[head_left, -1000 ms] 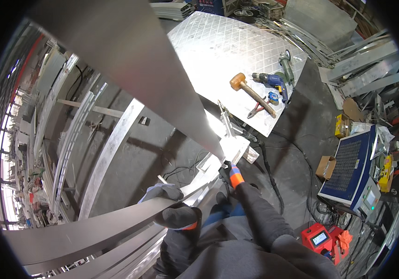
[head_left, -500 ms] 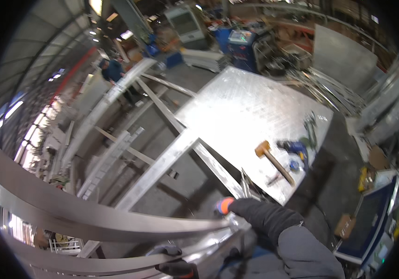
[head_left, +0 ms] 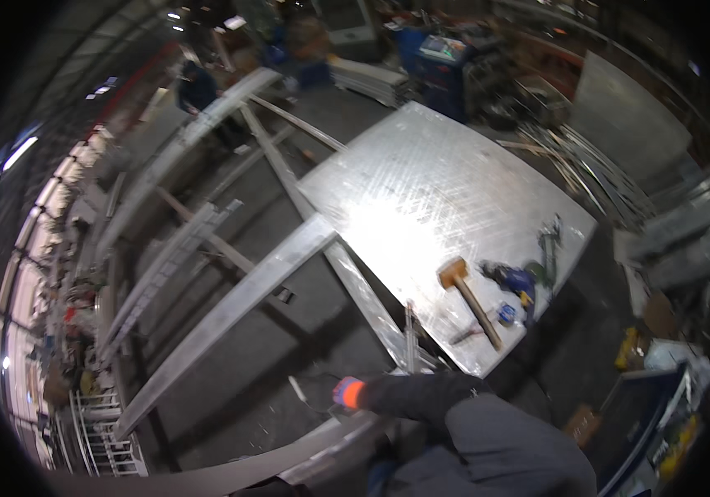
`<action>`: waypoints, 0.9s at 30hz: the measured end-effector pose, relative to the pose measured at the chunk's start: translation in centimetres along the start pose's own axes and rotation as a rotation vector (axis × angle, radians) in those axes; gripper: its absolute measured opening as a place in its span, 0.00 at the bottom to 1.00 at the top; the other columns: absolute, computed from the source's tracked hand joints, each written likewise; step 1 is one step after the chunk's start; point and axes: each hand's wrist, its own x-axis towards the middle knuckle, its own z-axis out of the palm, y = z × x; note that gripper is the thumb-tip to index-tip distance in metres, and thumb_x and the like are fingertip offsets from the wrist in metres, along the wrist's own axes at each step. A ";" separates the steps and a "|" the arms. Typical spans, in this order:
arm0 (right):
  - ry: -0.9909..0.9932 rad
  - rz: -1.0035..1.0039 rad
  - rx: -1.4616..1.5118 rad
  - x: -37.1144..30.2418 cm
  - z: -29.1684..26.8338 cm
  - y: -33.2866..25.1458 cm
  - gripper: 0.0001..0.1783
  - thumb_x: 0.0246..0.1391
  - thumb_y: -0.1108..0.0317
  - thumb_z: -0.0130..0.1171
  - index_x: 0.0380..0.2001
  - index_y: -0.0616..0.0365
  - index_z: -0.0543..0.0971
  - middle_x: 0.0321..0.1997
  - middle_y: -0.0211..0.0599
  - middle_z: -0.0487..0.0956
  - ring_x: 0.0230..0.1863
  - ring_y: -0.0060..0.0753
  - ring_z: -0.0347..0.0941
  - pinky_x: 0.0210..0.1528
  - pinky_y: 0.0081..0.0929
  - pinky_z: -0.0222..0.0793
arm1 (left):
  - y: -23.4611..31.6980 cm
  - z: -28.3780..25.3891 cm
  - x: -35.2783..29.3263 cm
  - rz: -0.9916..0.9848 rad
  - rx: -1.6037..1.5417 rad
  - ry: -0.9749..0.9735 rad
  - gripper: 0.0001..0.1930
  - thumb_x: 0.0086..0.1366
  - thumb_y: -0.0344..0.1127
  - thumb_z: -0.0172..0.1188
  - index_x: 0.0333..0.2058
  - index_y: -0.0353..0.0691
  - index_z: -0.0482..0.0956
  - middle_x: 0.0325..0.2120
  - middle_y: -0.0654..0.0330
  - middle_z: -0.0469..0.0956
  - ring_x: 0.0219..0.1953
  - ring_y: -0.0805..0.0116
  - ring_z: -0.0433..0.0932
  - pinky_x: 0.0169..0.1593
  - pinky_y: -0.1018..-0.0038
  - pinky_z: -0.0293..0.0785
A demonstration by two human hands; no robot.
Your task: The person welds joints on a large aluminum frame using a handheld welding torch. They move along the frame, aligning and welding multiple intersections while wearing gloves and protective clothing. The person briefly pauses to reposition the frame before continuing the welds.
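My right hand (head_left: 322,393), in a dark glove with an orange cuff, reaches leftward just above a long metal profile (head_left: 272,462) along the lower edge. It is dark and smeared, so its fingers do not show clearly. A small pale strip (head_left: 297,388) shows at the fingertips; I cannot tell whether it is held. Of my left hand (head_left: 268,489) only a dark patch shows at the lower edge, beside the profile, its fingers hidden. A wooden mallet (head_left: 478,308) and a blue cordless drill (head_left: 511,280) lie on the metal-topped table (head_left: 421,174).
Long metal beams (head_left: 231,319) rest on supports to the left. A white rack (head_left: 106,435) stands at the lower left. At the far left a person (head_left: 196,89) stands by another beam. Sheets and scrap lengths (head_left: 595,170) lie right, near a dark framed panel (head_left: 645,422).
The long curved metal profiles at the left have dropped toward the lower edge, mostly out of view. My right hand has shifted left and lower; my left hand has nearly left the picture.
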 end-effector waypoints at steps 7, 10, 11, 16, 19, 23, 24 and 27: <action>0.139 0.355 0.004 2.4 -1.1 1.5 0.09 0.54 0.62 0.64 0.37 0.44 0.89 0.41 0.29 0.87 0.52 0.37 0.83 0.50 0.39 0.77 | -0.9 0.8 0.2 0.005 0.043 -0.002 0.19 0.73 0.46 0.52 0.40 0.31 0.76 0.31 0.51 0.76 0.31 0.65 0.75 0.34 0.71 0.73; 0.200 0.654 0.061 4.6 -4.2 6.1 0.09 0.54 0.64 0.58 0.35 0.46 0.86 0.37 0.35 0.87 0.41 0.43 0.85 0.37 0.41 0.79 | -1.3 1.2 0.2 0.011 0.063 -0.002 0.19 0.73 0.45 0.52 0.40 0.31 0.76 0.32 0.51 0.76 0.31 0.64 0.76 0.35 0.71 0.74; 0.340 0.757 0.168 4.0 -4.7 7.9 0.11 0.57 0.67 0.57 0.34 0.49 0.90 0.37 0.36 0.89 0.41 0.43 0.87 0.40 0.41 0.82 | -1.4 1.3 0.2 0.015 0.072 -0.002 0.18 0.73 0.45 0.52 0.40 0.31 0.77 0.32 0.51 0.76 0.32 0.64 0.76 0.35 0.71 0.74; 0.862 0.956 1.368 -6.2 -0.5 15.9 0.20 0.52 0.53 0.74 0.41 0.55 0.84 0.32 0.52 0.85 0.32 0.44 0.83 0.35 0.45 0.76 | -2.0 1.8 0.3 0.016 0.105 -0.006 0.17 0.73 0.43 0.52 0.41 0.31 0.77 0.33 0.51 0.76 0.33 0.64 0.76 0.36 0.71 0.74; 1.027 1.261 0.747 -17.1 5.5 20.5 0.18 0.61 0.54 0.61 0.46 0.56 0.82 0.38 0.50 0.82 0.39 0.44 0.80 0.41 0.43 0.73 | -2.3 1.7 0.3 0.021 0.125 -0.009 0.16 0.73 0.41 0.52 0.41 0.31 0.77 0.34 0.51 0.76 0.33 0.64 0.77 0.37 0.70 0.75; -0.253 1.526 -0.276 -30.8 6.3 32.3 0.21 0.71 0.57 0.46 0.59 0.53 0.78 0.60 0.46 0.80 0.58 0.44 0.78 0.57 0.40 0.72 | -2.5 0.9 -0.1 0.038 0.170 -0.013 0.15 0.73 0.40 0.52 0.41 0.31 0.77 0.34 0.50 0.77 0.34 0.63 0.77 0.37 0.70 0.75; -0.153 1.579 -0.164 -33.1 5.6 34.3 0.20 0.70 0.56 0.49 0.57 0.53 0.78 0.56 0.46 0.81 0.55 0.47 0.79 0.53 0.41 0.74 | -2.5 0.6 -0.3 0.044 0.185 -0.018 0.15 0.72 0.39 0.52 0.41 0.30 0.78 0.35 0.50 0.77 0.34 0.63 0.77 0.38 0.70 0.75; 0.358 1.622 0.206 -37.2 2.6 37.6 0.20 0.65 0.50 0.56 0.50 0.53 0.77 0.46 0.48 0.84 0.46 0.56 0.81 0.42 0.46 0.77 | -2.6 -1.1 -1.0 0.064 0.242 -0.028 0.14 0.72 0.38 0.53 0.41 0.30 0.78 0.35 0.50 0.77 0.34 0.63 0.78 0.38 0.70 0.76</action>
